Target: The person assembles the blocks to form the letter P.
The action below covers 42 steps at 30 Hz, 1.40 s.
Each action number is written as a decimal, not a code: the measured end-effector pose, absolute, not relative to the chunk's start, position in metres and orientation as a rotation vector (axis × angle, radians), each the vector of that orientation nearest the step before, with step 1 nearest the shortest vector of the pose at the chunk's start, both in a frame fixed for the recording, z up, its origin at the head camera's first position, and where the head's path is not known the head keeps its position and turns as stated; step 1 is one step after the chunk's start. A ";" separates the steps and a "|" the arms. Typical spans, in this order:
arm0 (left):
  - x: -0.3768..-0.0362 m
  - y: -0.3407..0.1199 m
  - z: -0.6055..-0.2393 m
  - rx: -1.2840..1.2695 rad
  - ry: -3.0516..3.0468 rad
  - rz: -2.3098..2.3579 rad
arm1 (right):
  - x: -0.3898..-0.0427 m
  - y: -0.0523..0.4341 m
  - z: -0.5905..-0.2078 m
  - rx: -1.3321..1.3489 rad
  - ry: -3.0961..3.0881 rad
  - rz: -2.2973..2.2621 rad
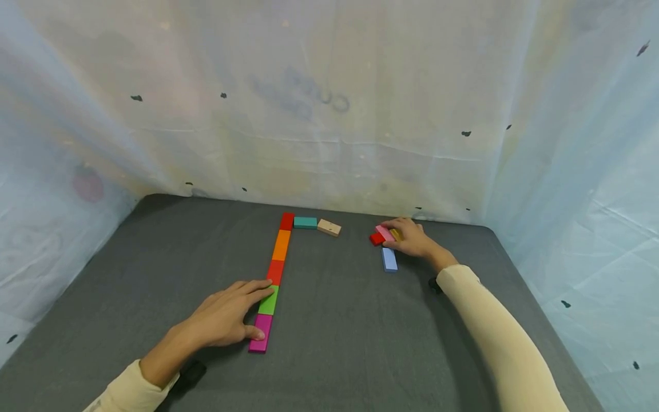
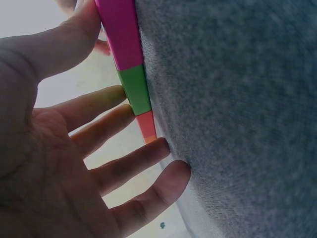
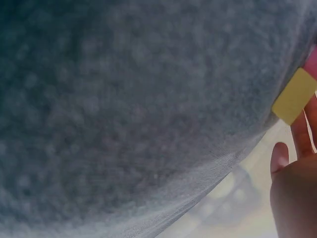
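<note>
Left hand (image 1: 226, 317) spread flat against block row (image 1: 274, 279), fingers on green and magenta blocks. Right hand (image 1: 412, 237), right of row, pinching pink block (image 1: 384, 233). Risk: nudge skewing row.

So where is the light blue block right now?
In the head view, the light blue block lies on the grey mat's right side, just below the right hand and the red block.

Row of blocks (image 1: 275, 273) left of centre on table (image 1: 340, 343), block cluster (image 1: 385, 243) far right.
</note>
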<state>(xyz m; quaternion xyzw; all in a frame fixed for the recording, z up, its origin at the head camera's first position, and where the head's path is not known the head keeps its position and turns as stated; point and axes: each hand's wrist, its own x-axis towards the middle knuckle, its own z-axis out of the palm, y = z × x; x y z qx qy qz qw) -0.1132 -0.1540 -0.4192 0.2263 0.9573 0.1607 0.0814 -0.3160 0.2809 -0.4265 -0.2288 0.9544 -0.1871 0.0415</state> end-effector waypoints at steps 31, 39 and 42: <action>-0.115 -0.155 -0.420 0.699 2.877 0.486 | -0.323 0.288 -0.429 -0.667 2.915 -0.647; -0.115 -0.155 -0.422 0.688 2.875 0.480 | -0.319 0.281 -0.424 -0.685 2.887 -0.739; -0.115 -0.155 -0.422 0.689 2.874 0.477 | -0.317 0.273 -0.423 -0.733 2.875 -0.740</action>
